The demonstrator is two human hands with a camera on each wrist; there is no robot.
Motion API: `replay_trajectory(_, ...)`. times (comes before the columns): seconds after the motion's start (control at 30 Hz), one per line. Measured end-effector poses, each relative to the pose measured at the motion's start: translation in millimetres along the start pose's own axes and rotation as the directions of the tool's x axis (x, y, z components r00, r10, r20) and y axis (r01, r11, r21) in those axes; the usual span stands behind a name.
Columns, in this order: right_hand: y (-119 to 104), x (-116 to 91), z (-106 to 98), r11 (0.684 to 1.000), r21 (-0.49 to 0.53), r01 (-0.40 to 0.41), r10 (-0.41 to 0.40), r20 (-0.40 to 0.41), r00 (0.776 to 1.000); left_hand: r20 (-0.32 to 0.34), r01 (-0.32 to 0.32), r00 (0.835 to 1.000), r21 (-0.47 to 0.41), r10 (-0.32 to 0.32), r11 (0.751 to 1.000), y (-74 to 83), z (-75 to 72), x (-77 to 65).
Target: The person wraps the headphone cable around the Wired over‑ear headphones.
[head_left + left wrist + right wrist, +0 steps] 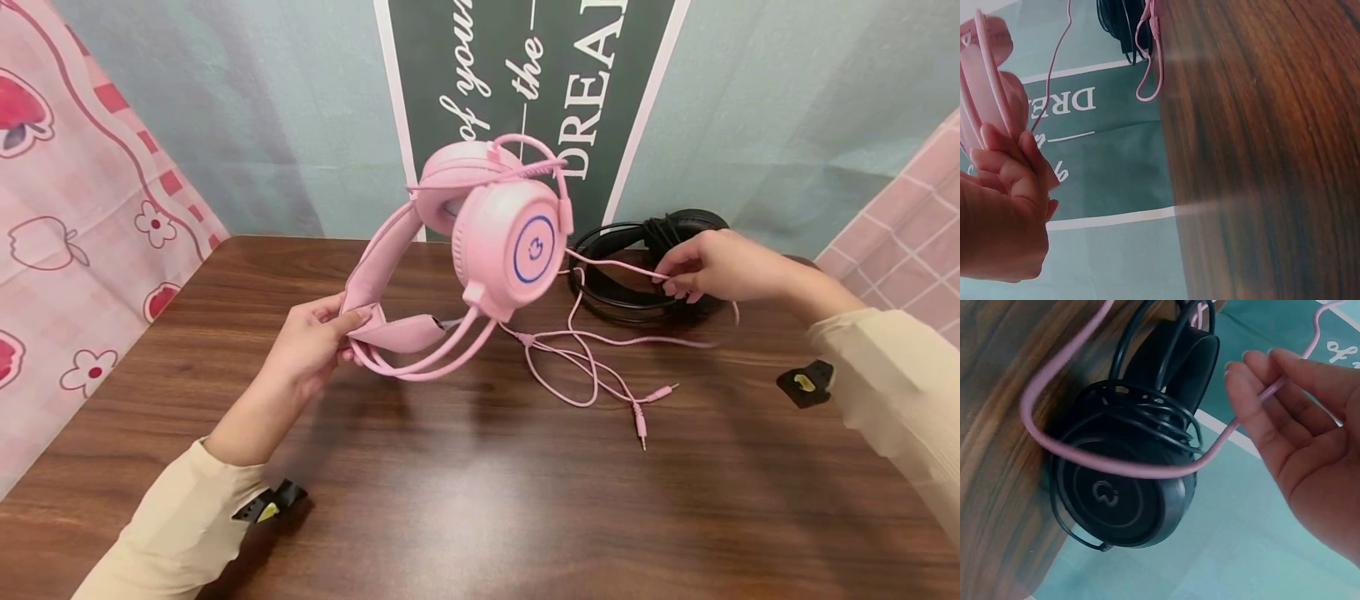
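Observation:
By its padded headband, my left hand [311,340] grips a pink headset [513,237], held up above the table with its ear cups toward the back wall. Thumb and fingers wrap the band, as the left wrist view also shows. My right hand [723,268] pinches the headset's pink cable [1147,470] between thumb and fingers, at the right. Just behind and below that hand lies a black headset [1110,494] with its own cord wound round it. The rest of the pink cable loops loosely over the table, ending in two pink plugs [641,427].
The dark wooden table [465,517] meets a hanging cloth [300,125] with a lettered green panel at its back edge. A pink patterned cloth [97,250] stands along the left side, pink tiles [915,217] on the right.

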State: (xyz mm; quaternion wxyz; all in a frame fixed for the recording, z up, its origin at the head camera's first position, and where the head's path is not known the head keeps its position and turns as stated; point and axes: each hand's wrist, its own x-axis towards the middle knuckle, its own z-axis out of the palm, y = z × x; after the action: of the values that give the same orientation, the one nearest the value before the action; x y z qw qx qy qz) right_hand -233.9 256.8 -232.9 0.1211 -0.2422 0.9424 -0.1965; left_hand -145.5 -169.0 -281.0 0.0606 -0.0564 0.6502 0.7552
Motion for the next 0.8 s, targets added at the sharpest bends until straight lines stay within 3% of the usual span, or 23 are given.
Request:
replay_trajectory(0.33, 5.5, -6.3, 13.9, 0.992, 0.113, 0.052, -0.056, 0.031, 0.998, -0.07, 0.045, 0.996, -0.057, -0.049, 0.997, -3.4, 2.3, 3.4)
replay_trajectory(0.67, 4.4, -11.0, 19.0, 0.992, 0.125, -0.012, 0.005, 0.054, 0.999, -0.088, 0.042, 0.995, -0.062, -0.047, 0.997, -8.1, 6.4, 7.1)
replay_trajectory(0.8, 5.6, -13.1, 19.3, 0.996, 0.093, 0.008, -0.014, 0.064, 0.998, -0.09, 0.038, 0.995, -0.068, -0.044, 0.997, -7.8, 7.0, 7.3)
